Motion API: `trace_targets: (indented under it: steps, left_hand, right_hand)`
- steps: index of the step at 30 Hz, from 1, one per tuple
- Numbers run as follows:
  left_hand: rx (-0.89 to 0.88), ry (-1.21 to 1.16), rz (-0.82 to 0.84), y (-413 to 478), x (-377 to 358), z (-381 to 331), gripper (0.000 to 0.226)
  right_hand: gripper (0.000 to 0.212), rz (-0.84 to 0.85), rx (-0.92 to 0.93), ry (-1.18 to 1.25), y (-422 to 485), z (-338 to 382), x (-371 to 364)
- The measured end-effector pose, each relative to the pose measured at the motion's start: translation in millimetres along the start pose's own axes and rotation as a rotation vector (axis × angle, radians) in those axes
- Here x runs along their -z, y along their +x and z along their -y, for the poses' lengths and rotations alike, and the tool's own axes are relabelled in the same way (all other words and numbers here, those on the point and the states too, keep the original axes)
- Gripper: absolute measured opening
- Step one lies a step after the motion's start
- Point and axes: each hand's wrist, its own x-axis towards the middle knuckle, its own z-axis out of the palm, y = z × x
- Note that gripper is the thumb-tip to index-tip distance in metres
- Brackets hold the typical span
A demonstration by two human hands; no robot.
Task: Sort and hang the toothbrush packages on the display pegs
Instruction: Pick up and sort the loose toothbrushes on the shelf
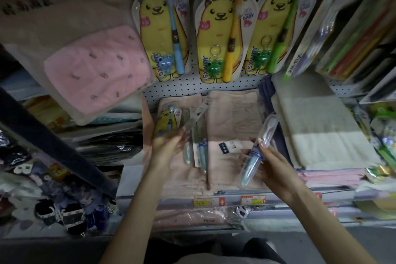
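Three yellow bear toothbrush packages hang on pegs of the white pegboard (192, 88): one with a blue brush (162, 32), one with a yellow brush (220, 34), one with a green brush (276, 28). My right hand (272, 169) grips a clear toothbrush case (255, 154) with a blue-green brush inside, tilted up to the right. My left hand (165, 146) pinches a slim clear package (195, 115) above the pink towels. A fourth yellow bear package (166, 122) and loose blue toothbrush packages (199, 152) lie on the pink folded towels (231, 113).
A pink bagged towel (96, 70) leans at the left. Grey and white towels (321, 126) are stacked at the right. Flat toothbrush packs (342, 34) hang at the upper right. Price tags (229, 200) line the shelf edge. Dark bagged goods (64, 206) fill the lower left.
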Motion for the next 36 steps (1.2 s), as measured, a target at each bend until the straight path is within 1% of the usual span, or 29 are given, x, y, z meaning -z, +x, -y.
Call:
trace_targets:
  steps: [1, 3, 4, 6, 7, 8, 10, 11, 12, 13, 16, 18, 21, 23, 24, 26, 27, 28, 30, 32, 33, 34, 36]
  left_hand:
    - [0.017, -0.043, -0.006, 13, 0, -3, 0.013]
    - [0.010, -0.027, 0.016, 34, -2, -11, 0.011]
    - [-0.006, -0.031, 0.020, 42, -3, -14, 0.011]
    - [-0.079, -0.006, -0.005, 51, -9, -20, 0.010]
    - [-0.127, 0.038, -0.017, 56, -10, -19, 0.018]
    - [-0.164, 0.089, -0.031, 60, -11, -18, 0.022]
    - [-0.209, 0.200, 0.008, 71, -15, -12, 0.017]
    - [-0.208, 0.269, 0.035, 80, -15, -5, 0.024]
    - [-0.203, 0.301, 0.052, 84, -17, -1, 0.023]
    - [-0.216, 0.301, 0.068, 89, -18, 3, 0.019]
    - [-0.232, 0.314, 0.053, 86, -26, 3, 0.021]
    - [-0.213, 0.306, 0.065, 87, -28, 7, 0.022]
    - [-0.200, 0.360, 0.101, 93, -28, 10, 0.015]
    - [-0.213, 0.415, 0.126, 97, -29, 13, 0.026]
    - [-0.221, 0.429, 0.123, 97, -30, 13, 0.027]
    - [-0.212, 0.453, 0.112, 101, -29, 14, 0.048]
    - [-0.207, 0.471, 0.104, 101, -29, 12, 0.056]
    - [-0.206, 0.481, 0.097, 100, -29, 11, 0.058]
    - [-0.211, 0.463, 0.099, 100, -27, 11, 0.056]
    - [-0.231, 0.449, 0.106, 100, -25, 10, 0.050]
    - [-0.238, 0.427, 0.106, 99, -23, 8, 0.047]
    - [-0.236, 0.386, 0.120, 99, -21, 7, 0.046]
    - [-0.189, 0.276, 0.166, 93, -19, 1, 0.043]
  right_hand:
    - [0.039, 0.005, -0.003, -0.003, -3, -1, 4]
    - [0.048, 0.010, -0.001, -0.009, -8, -2, 13]
    - [0.057, 0.012, -0.002, -0.017, -11, -2, 17]
    - [0.077, -0.002, 0.002, -0.037, -15, -4, 27]
    - [0.080, -0.019, 0.005, -0.042, -16, -4, 31]
    - [0.079, -0.042, 0.004, -0.040, -17, -4, 35]
    - [0.067, -0.088, 0.002, -0.018, -18, -2, 42]
    - [0.061, -0.105, 0.004, -0.009, -18, -1, 45]
    - [0.060, -0.116, 0.004, -0.013, -19, 1, 46]
    - [0.062, -0.120, 0.004, -0.026, -19, 2, 47]
    - [0.081, -0.115, 0.017, -0.056, -19, 6, 48]
    - [0.085, -0.109, 0.021, -0.068, -18, 7, 49]
    - [0.088, -0.108, 0.023, -0.058, -17, 7, 49]
    - [0.084, -0.106, 0.019, -0.051, -17, 6, 48]
    - [0.081, -0.103, 0.015, -0.050, -18, 5, 46]
    - [0.076, -0.108, 0.007, -0.048, -19, 4, 44]
    - [0.076, -0.109, 0.005, -0.046, -19, 3, 43]
    - [0.075, -0.108, 0.003, -0.043, -19, 3, 42]
    - [0.070, -0.099, 0.001, -0.038, -20, 3, 40]
    - [0.060, -0.096, -0.003, -0.047, -23, 5, 37]
    - [0.061, -0.094, -0.002, -0.055, -24, 6, 36]
    - [0.068, -0.088, 0.003, -0.061, -24, 6, 36]
    - [0.077, -0.076, 0.012, -0.089, -25, 6, 33]
